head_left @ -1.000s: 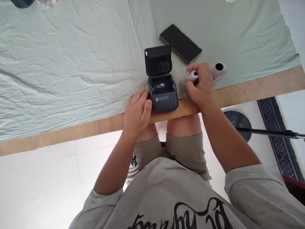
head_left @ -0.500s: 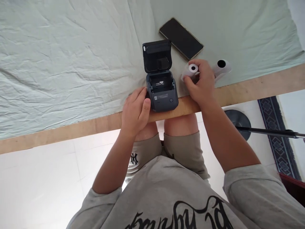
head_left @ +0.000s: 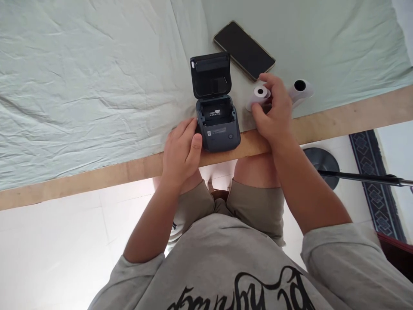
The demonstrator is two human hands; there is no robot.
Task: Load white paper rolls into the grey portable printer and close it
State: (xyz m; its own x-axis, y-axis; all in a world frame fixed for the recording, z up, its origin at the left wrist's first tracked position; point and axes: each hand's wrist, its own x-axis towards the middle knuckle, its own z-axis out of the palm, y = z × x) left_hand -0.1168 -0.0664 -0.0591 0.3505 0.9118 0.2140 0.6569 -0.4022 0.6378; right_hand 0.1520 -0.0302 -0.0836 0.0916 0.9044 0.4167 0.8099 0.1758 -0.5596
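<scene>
A dark label printer (head_left: 221, 133) sits at the table's front edge with its lid (head_left: 211, 76) raised, showing a paper bay with a small white label inside. Against its left side rests my left hand (head_left: 182, 153), fingers stretched out and thumb apart, not wrapped round it. To the right stands a small white paper roll (head_left: 258, 101). My right hand (head_left: 275, 110) is beside this roll, thumb near or touching its front, index finger lifted away; its other fingers are partly hidden. Just beyond that hand is a larger white paper roll (head_left: 303, 90) with a wide dark core.
A black phone (head_left: 244, 50) lies face up behind the printer and small roll. Pale green cloth (head_left: 97, 86) covers the table, up to a bare wooden front edge (head_left: 129, 170). Below right, a round black stand base (head_left: 321, 165) and pole are on the floor.
My right index finger has lifted off the small paper roll, and the fingers are wider apart. My knees have spread. The printer shows only a slight shift in view.
</scene>
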